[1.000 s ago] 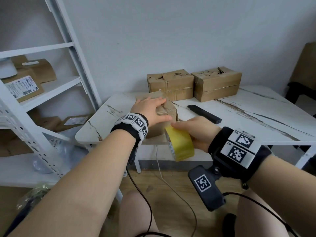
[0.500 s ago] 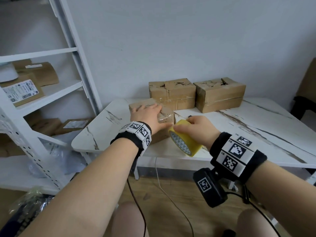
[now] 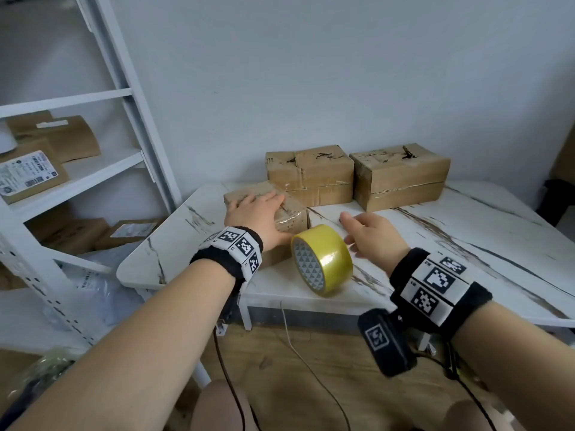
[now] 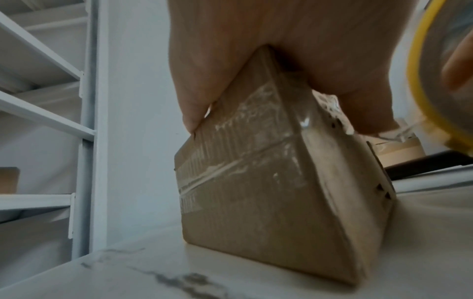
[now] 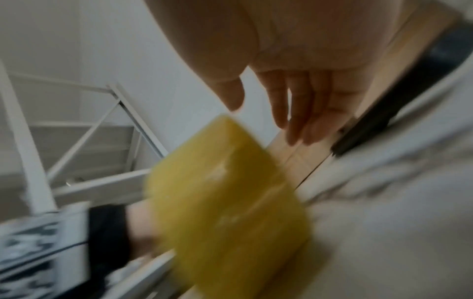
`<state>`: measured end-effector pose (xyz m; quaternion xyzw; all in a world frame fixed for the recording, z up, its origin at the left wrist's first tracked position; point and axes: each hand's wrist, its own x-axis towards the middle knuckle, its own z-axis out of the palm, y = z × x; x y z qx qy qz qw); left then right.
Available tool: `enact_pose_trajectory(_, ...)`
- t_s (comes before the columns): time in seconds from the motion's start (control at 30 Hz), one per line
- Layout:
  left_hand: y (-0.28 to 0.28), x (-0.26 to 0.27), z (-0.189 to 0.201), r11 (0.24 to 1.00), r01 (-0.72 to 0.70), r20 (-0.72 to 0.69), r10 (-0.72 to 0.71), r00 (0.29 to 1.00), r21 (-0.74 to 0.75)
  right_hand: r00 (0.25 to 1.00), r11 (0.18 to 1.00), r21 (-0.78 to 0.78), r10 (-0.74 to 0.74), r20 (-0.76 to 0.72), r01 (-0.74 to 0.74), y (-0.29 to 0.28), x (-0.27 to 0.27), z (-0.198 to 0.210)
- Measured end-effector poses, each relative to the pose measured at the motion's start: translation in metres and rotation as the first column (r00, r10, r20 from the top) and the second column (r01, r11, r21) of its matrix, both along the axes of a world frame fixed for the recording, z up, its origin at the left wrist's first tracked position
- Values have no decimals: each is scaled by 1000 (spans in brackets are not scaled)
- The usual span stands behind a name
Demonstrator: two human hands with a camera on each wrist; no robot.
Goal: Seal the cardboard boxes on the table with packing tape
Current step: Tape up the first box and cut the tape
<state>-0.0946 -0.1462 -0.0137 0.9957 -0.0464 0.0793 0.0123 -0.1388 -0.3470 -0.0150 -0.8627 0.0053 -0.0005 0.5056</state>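
Observation:
A small cardboard box [image 3: 292, 217] stands on the white marble-look table [image 3: 466, 244], with clear tape over its near faces [image 4: 256, 192]. My left hand [image 3: 258, 213] lies flat on its top, and the thumb [image 4: 368, 113] reaches down one taped side. A yellow roll of packing tape [image 3: 322, 259] stands on its rim near the table's front edge, right of that box. My right hand [image 3: 370, 234] is just beyond the roll, fingers [image 5: 294, 121] straight, holding nothing. Two larger cardboard boxes [image 3: 311, 175] [image 3: 398, 175] sit against the wall.
A black bar-shaped tool [image 4: 422, 168] lies on the table behind my right hand. A white shelf unit [image 3: 124, 119] with cardboard parcels [image 3: 37, 172] stands at the left. A dark chair [image 3: 557, 200] is at the far right. Cables hang below the table.
My right hand lifted the tape roll from below the table edge onto the tabletop and let go of it. The left hand stayed on the small box.

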Motion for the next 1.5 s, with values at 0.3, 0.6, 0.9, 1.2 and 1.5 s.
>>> enact_pose_trajectory(0.3, 1, -1, 0, 1000, -3, -23, 3, 1000, 16, 958, 470, -835, 138, -252, -287, -16, 28, 17)
enact_pose_trajectory(0.6, 8, 0, -2, 999, 45, -15, -44, 999, 27, 976, 891, -444, -4, -216, -95, -18, 42, 20)
enact_pose_trajectory(0.9, 26, -4, 4, 989, 140, -56, -138, 989, 40, 974, 957, -209, 217, 67, -199, -16, 24, 42)
enact_pose_trajectory(1.2, 28, -4, 5, 988, 143, -81, -138, 987, 55, 903, 684, -703, 405, 144, -194, 1, 29, 62)
enact_pose_trajectory(1.5, 29, -4, 2, 986, 159, -38, -157, 987, 57, 834, 458, -884, 521, 185, -90, 27, 31, 68)
